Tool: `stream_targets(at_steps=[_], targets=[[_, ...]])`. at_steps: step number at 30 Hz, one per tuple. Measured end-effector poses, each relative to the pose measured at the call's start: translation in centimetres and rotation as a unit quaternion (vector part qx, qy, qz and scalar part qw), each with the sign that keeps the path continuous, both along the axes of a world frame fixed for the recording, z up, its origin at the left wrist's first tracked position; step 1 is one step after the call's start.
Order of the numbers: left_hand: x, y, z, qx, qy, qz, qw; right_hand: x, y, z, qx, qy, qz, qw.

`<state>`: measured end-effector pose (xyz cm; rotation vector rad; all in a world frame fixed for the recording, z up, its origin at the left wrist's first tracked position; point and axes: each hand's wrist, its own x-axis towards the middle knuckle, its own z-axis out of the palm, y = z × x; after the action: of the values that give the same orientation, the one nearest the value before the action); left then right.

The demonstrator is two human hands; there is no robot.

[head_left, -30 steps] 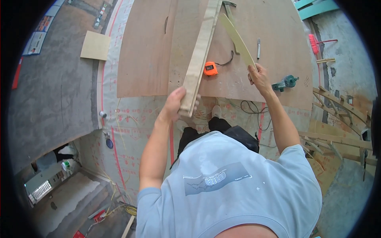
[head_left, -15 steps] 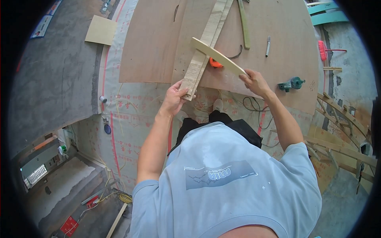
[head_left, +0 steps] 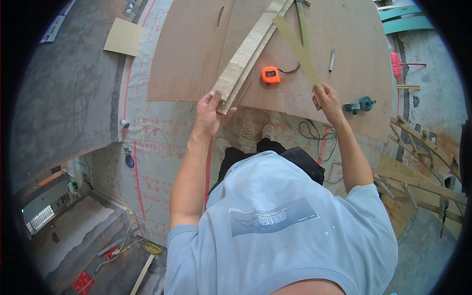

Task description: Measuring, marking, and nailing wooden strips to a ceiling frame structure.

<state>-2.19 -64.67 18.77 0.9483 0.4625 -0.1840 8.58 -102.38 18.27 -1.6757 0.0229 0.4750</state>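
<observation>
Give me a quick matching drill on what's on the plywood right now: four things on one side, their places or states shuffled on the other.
Things:
1. plank
2. thin strip
3. tape measure
4. pencil

Places or states:
A. lies alone on the plywood, right of the strip
B. near end gripped by the left hand
C. orange, between plank and strip
D. near end held by the right hand

Pairs: 1-B, 2-D, 3-C, 4-A

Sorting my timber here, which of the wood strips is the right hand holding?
The thin, flat, pale strip, angled up from the right hand; the left hand holds the thicker batten.
</observation>
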Motion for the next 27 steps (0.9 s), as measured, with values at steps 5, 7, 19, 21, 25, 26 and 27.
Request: stream_targets(at_steps=[5, 7, 19, 21, 25, 26, 27], targets=[[0.8, 0.0, 2.3, -0.146, 0.022, 0.01, 0.989, -3.8, 1.8, 0.9, 0.027, 0.049, 0.023, 0.998], [0.2, -0.4, 2.4, -0.193, 0.006, -0.001, 0.981, -5.0, 2.4, 2.4, 0.031, 0.088, 0.022, 0.995], [-4.5, -5.9, 1.1, -0.158, 0.093, -0.035, 0.982, -7.4, 0.7, 4.8, -0.05, 0.093, 0.262, 0.959], [-4.6, -5.6, 1.6, -0.153, 0.074, -0.052, 0.984, -5.5, -0.9, 3.7, -0.061, 0.088, 0.245, 0.964], [-4.7, -4.2, 1.9, -0.117, 0.048, -0.098, 0.987, -0.3, -2.2, 0.2, -0.201, -0.034, 0.127, 0.971], [-5.1, -3.5, 2.0, -0.105, 0.049, -0.109, 0.987, -0.3, -2.2, -0.2, -0.201, -0.036, 0.123, 0.971], [-5.4, -2.7, 2.4, -0.104, 0.046, -0.113, 0.987, -0.5, -1.6, -0.4, -0.176, -0.018, 0.1, 0.979]])
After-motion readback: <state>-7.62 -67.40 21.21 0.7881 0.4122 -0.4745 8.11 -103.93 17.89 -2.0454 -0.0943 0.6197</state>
